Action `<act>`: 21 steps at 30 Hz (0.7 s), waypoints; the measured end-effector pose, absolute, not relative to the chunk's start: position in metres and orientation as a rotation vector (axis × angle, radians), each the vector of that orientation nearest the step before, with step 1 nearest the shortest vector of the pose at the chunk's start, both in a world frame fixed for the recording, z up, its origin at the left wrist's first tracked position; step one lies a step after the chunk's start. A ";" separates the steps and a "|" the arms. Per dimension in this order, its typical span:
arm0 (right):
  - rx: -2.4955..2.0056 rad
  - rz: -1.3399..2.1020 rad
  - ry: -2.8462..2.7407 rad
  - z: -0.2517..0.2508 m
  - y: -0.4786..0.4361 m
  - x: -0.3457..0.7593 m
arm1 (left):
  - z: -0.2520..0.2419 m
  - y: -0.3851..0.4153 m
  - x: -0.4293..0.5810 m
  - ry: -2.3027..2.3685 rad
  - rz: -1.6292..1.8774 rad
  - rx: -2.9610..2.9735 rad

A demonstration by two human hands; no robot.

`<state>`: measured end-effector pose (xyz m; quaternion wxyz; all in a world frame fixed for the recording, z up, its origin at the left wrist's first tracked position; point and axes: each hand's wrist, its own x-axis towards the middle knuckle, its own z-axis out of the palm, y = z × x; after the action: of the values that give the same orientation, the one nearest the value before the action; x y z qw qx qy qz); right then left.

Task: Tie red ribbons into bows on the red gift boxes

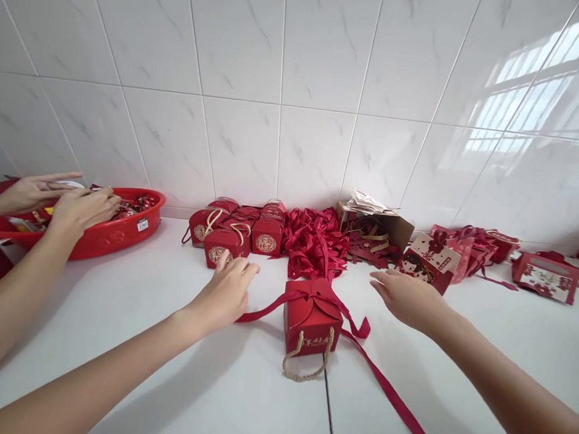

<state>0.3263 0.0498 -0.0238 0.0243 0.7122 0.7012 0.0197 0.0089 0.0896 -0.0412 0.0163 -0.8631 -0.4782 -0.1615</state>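
A small red gift box [311, 322] with a rope handle stands on the white counter [159, 340] between my hands. A red ribbon [386, 385] is tied over its top, and its ends trail left and right. My left hand [226, 291] hovers just left of the box with loosely bent fingers. It holds nothing I can see, and the ribbon's left end lies under its heel. My right hand [403, 296] is to the right of the box, fingers stretched out flat toward it, empty.
Several finished red boxes [238, 233] stand by the tiled wall, next to a heap of red ribbons [315, 242], an open cardboard box [376, 227] and flat red box blanks [545, 277]. At the far left another person's hands [77, 207] reach into a red basin [118, 233].
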 end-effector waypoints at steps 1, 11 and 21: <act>2.225 0.026 2.277 -0.026 0.050 0.321 | -0.042 0.088 0.017 -1.492 -0.612 -2.749; 2.095 -1.592 2.636 -0.068 0.052 0.280 | -0.067 0.080 0.067 -2.177 -1.205 -3.101; 1.904 -1.198 2.963 -0.050 0.037 0.307 | -0.045 0.079 0.043 -2.026 -1.103 -3.108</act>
<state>0.3069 0.0366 -0.0500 -0.2853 0.4906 0.7633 -0.3086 0.0431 0.0793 -0.0452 -0.3565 -0.7503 -0.4889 -0.2663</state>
